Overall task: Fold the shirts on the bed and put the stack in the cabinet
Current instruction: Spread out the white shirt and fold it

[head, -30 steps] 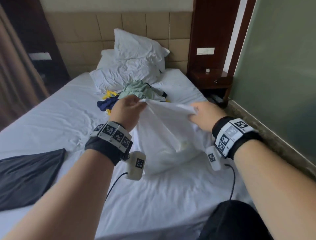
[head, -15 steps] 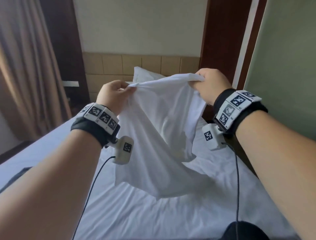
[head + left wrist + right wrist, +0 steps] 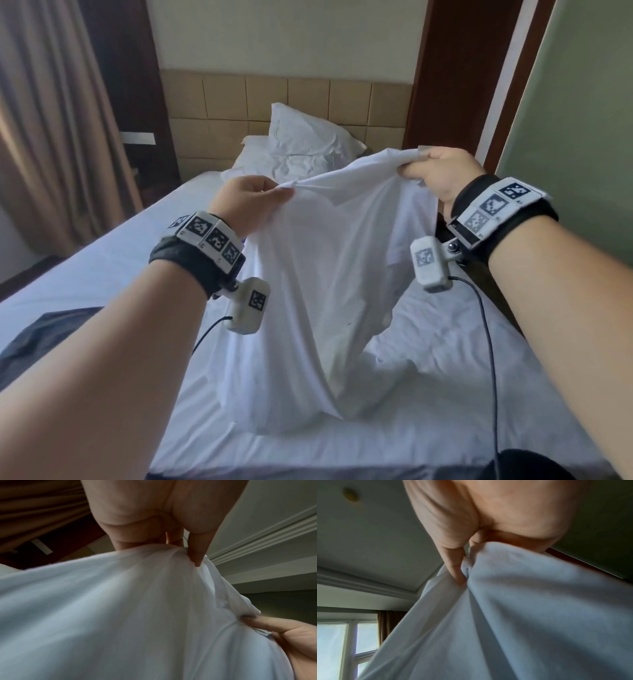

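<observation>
A white shirt [image 3: 329,267] hangs in the air over the bed [image 3: 445,394], its lower end trailing on the sheet. My left hand [image 3: 253,198] pinches its upper left edge and my right hand [image 3: 442,171] pinches its upper right edge, a little higher. The cloth is stretched between them. In the left wrist view the left hand [image 3: 171,534] grips bunched white shirt [image 3: 120,615] fabric, with the right hand [image 3: 283,635] at the lower right. The right wrist view shows the right hand [image 3: 462,555] clamped on a gather of the white shirt [image 3: 522,622]. The other shirts are hidden behind the raised one.
A dark folded garment [image 3: 41,339] lies at the bed's left edge. White pillows [image 3: 301,147] lean on the tan headboard. Brown curtains [image 3: 51,120] hang at left, dark wood panels and a greenish wall [image 3: 575,120] stand at right.
Both hands lifted the white shirt off the bed a second ago. Since half a second ago they have spread wider apart, and the left hand has come down lower than the right.
</observation>
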Tool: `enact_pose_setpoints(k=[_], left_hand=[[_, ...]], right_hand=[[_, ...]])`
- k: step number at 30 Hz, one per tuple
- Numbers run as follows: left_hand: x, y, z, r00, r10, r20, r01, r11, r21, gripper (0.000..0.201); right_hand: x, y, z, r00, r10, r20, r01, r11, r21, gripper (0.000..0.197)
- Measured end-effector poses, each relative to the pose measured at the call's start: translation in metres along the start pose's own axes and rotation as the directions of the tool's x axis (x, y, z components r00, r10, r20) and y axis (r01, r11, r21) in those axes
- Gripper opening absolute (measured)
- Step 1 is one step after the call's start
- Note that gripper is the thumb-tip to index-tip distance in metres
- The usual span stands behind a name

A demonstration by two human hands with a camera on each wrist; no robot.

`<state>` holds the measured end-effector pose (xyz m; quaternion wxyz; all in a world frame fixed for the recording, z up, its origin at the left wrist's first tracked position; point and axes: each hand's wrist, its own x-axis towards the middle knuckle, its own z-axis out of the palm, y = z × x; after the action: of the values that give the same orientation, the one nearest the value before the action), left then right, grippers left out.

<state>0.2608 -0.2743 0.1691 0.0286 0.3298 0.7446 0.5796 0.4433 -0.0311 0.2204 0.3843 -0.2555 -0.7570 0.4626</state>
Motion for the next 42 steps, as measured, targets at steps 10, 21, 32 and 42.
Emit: enact_pose_setpoints(k=[10, 21, 32, 42], left_hand=[[0.032, -0.097, -0.003, 0.963, -0.054, -0.263, 0.090, 0.987, 0.130, 0.027], [-0.065, -0.256, -0.007, 0.861, -0.472, 0.190, 0.162, 0.609, 0.777, 0.005], [-0.095, -0.272, 0.035, 0.777, -0.528, 0.341, 0.137, 0.672, 0.727, 0.059], [-0.041, -0.183, 0.000, 0.857, -0.467, 0.218, 0.244, 0.739, 0.628, 0.009]], right_hand=[[0.047, 0.024, 0.128, 0.965, 0.176, 0.195, -0.217, 0.953, 0.212, 0.048], [-0.055, 0.180, 0.175, 0.553, 0.587, 0.591, 0.334, 0.494, -0.803, 0.040], [-0.109, 0.233, 0.136, 0.573, 0.640, 0.512, 0.238, 0.469, -0.851, 0.006], [-0.054, 0.198, 0.079, 0.854, 0.521, 0.016, -0.403, 0.679, -0.613, 0.042]])
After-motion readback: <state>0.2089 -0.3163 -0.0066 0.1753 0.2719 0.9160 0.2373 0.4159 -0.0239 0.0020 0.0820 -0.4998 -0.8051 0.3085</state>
